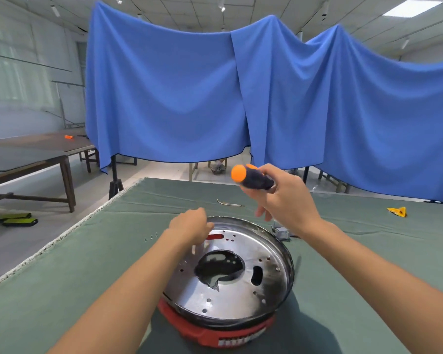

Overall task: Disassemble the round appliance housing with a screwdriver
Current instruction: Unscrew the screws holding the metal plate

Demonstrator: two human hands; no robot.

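Grips screwdriver [253, 178] in right hand [284, 200]; left hand [189, 226], fingers curled, grip unclear, at housing [279, 254] rim. Seat tip squarely before turning.

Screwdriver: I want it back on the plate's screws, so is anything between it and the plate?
The left hand lies over the plate's far-left edge; otherwise nothing visible blocks the screwdriver, which the right hand holds above the far rim.

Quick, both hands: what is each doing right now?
Left hand: fingers curled at the housing rim; what it holds cannot be told.
Right hand: grips the screwdriver, raised above the housing.
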